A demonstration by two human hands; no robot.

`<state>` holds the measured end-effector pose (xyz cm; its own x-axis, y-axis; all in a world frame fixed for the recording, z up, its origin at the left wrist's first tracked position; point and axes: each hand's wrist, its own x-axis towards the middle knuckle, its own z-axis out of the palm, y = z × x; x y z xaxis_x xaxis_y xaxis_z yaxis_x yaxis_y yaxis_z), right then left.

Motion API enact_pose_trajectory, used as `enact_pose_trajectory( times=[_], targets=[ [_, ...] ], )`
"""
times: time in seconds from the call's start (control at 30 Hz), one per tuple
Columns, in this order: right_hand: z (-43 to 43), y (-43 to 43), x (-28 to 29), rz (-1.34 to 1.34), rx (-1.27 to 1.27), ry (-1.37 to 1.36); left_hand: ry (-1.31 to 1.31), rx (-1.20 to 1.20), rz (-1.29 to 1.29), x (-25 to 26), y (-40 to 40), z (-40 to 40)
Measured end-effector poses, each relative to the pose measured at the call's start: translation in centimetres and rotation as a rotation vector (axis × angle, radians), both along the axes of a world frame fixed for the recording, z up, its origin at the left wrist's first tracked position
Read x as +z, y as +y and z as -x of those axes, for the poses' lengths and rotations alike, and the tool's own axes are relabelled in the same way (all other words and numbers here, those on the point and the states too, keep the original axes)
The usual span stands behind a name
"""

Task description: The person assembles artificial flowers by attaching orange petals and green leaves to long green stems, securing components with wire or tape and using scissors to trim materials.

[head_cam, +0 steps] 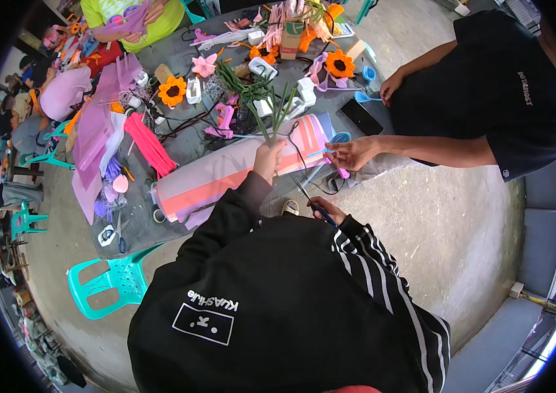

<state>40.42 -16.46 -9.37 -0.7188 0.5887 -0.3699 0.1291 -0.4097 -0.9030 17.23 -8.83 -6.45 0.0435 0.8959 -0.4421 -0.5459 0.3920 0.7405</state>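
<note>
My left hand [268, 161] is closed around a small bundle of thin green stems [276, 118], which fan upward over the table. Below and to its right, my right hand [329, 211] grips scissors with dark handles [326, 216]. Their blades point up and left, toward the lower side of the bundle. Whether the blades touch a stem I cannot tell. Beneath my left hand lies a long roll of pink, white and coral wrapping sheets [209, 182]. More green stems [246, 88] lie in a loose heap beyond it.
At right, a co-worker's hand [351, 153] holds a light-blue stick near a black phone [363, 118]. Pink glue guns [222, 120], orange flowers [172, 92] and black cords crowd the grey table [145, 233]. Another person [160, 24] sits opposite. A teal chair [111, 285] stands lower left.
</note>
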Motion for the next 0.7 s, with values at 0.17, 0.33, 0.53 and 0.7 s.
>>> enact_pose_trajectory(
  times=[0.17,0.33,0.53,0.7],
  targets=[
    [0.0,-0.2,-0.1,0.016,-0.028,0.032,0.009,-0.007,-0.002,0.0,0.1,0.0],
    [-0.5,-0.1,-0.5,0.118,-0.031,0.048,0.028,-0.015,-0.009,-0.3,0.1,-0.2],
    [-0.6,0.0,-0.7,0.079,-0.01,0.051,0.032,-0.034,-0.001,-0.2,0.0,-0.5],
    [-0.8,-0.1,-0.6,0.141,-0.028,0.087,0.045,-0.037,0.02,-0.2,0.0,-0.7]
  ],
)
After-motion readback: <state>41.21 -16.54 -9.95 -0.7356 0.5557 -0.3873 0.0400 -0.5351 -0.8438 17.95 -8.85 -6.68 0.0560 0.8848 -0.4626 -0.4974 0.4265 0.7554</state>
